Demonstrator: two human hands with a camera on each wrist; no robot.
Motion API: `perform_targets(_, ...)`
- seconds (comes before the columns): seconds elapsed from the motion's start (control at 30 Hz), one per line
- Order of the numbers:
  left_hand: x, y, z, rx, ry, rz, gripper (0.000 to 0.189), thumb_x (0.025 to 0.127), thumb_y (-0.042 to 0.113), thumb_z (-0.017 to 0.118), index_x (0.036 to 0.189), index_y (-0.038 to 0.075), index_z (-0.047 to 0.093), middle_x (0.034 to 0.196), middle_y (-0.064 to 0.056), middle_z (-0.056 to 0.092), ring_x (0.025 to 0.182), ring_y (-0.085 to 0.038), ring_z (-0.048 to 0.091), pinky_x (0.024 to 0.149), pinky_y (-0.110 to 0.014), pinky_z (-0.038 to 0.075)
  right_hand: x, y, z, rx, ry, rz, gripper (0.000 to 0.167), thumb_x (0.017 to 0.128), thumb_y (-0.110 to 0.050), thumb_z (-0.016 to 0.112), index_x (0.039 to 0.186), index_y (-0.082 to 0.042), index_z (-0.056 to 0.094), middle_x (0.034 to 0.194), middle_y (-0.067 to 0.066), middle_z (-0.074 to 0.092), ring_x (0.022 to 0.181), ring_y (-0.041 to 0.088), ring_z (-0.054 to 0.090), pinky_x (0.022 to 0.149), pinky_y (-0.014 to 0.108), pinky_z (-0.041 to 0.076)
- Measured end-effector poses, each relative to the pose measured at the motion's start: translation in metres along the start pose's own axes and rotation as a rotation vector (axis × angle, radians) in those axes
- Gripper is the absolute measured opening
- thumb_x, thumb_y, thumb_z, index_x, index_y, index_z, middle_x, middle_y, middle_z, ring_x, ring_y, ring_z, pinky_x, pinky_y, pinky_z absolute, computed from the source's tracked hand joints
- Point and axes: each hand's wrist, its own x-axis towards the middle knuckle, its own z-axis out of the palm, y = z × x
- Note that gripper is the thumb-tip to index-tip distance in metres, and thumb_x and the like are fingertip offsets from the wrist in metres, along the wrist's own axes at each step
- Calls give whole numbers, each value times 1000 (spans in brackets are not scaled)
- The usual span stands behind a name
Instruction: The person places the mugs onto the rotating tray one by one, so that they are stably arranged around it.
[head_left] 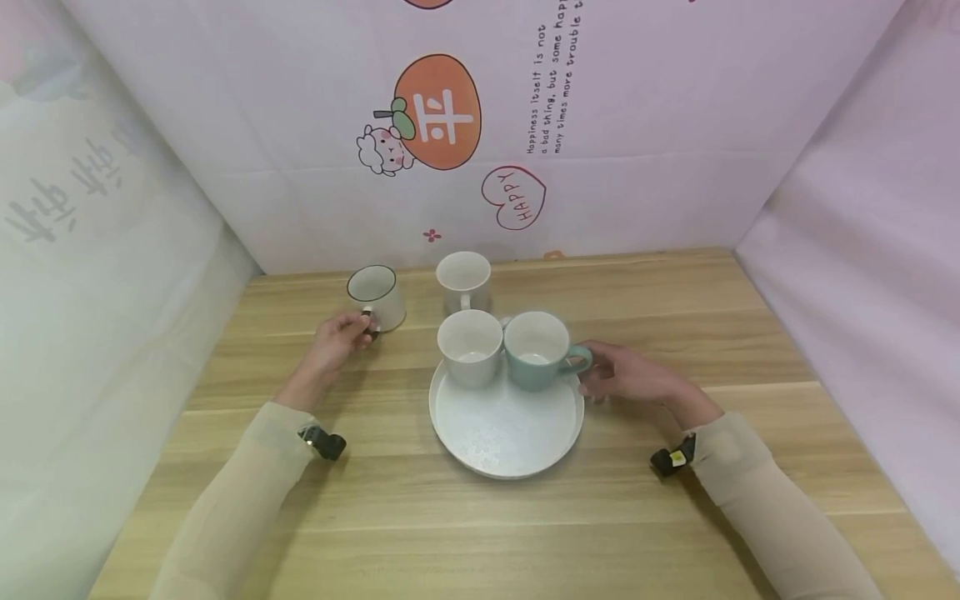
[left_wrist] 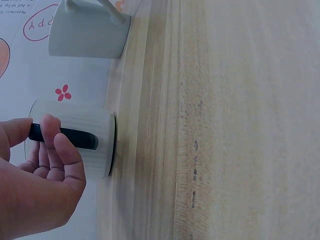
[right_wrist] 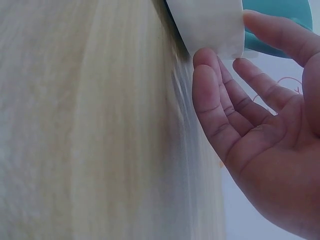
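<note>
My left hand (head_left: 337, 337) pinches the black handle (left_wrist: 77, 137) of a white enamel-style mug (head_left: 387, 310) with a dark rim, upright at the back left. Its thumb and fingertips close around the handle in the left wrist view. On the right, my right hand (head_left: 626, 375) has its fingertips at the side of a round white tray (head_left: 506, 442), thumb and fingers loosely bent and spread in the right wrist view. Two mugs stand on the tray's far half: a white mug (head_left: 470, 354) and a teal mug (head_left: 531, 371), whose handle reaches toward my right hand.
Behind the tray another white mug (head_left: 453, 296) stands near the printed backdrop (head_left: 637, 125), its handle facing me. White cloth (head_left: 847, 275) hangs along the sides of the wooden table (head_left: 465, 542). A small black device (head_left: 322, 440) sits on each wrist.
</note>
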Motion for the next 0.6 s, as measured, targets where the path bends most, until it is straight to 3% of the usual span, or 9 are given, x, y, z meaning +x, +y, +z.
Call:
perform_targets(0.23,-3,1,2,0,-10,16,19,105,20,51,110,3,57,104,5,62,84,-2,57,82,-17,52,1,-1,0,8,-4,11,48,90,-22,74,132,-24,52,115,15,62,92,31,67,70,44,60)
perform_targets(0.4,-9,6,3,15,-21,24,25,105,20,50,115,-2,55,105,3,61,84,-3,57,86,-21,53,2,1,0,-7,2,9,46,91,-22,74,131,-25,53,115,15,63,93,30,68,71,44,60)
perform_targets(0.6,-16,5,0,26,-43,21,29,106,23,48,120,-3,54,113,0,58,97,-10,56,100,-29,52,2,1,0,-21,10,9,45,91,-23,74,130,-24,53,115,14,63,93,29,68,72,43,60)
